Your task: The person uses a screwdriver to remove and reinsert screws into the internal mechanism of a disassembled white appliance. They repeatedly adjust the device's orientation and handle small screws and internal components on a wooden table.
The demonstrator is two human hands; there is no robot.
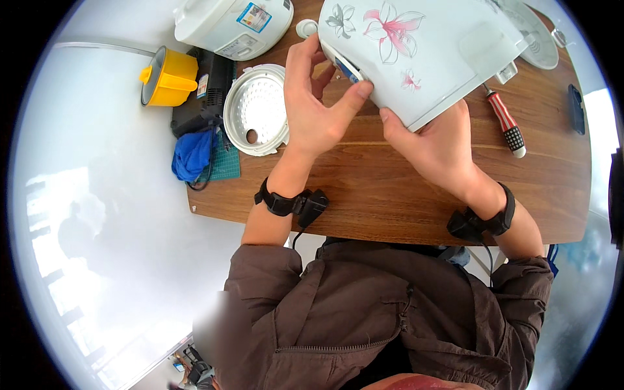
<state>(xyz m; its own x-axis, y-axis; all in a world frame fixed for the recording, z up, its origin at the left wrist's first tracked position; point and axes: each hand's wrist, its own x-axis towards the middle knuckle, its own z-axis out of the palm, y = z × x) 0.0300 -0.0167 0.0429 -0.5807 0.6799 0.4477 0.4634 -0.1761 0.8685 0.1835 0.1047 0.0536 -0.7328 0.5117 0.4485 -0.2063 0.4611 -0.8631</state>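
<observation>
As two bare hands steady a white casing (426, 62) printed with pink flowers at a wooden surface (364, 198), the left hand (318, 114) sets its thumb beside a small blue-and-white panel (349, 70), fingers reaching round the casing's left side. The right hand (437, 144) takes the near corner, thumb at the edge and fingers hidden beneath — a pairing that probably shares the weight and keeps the panel side within sight. Each grip is closed on the casing, which sits at the top centre of the view; whether any of it rests on the wood cannot be told. A screwdriver (502, 120) lies just to the right, handle toward the person, perhaps for easy reach. On the left, a perforated metal plate (260, 97), a white cooker (237, 29) and a yellow cup (174, 77) stand off to the side, seemingly to leave working room.
</observation>
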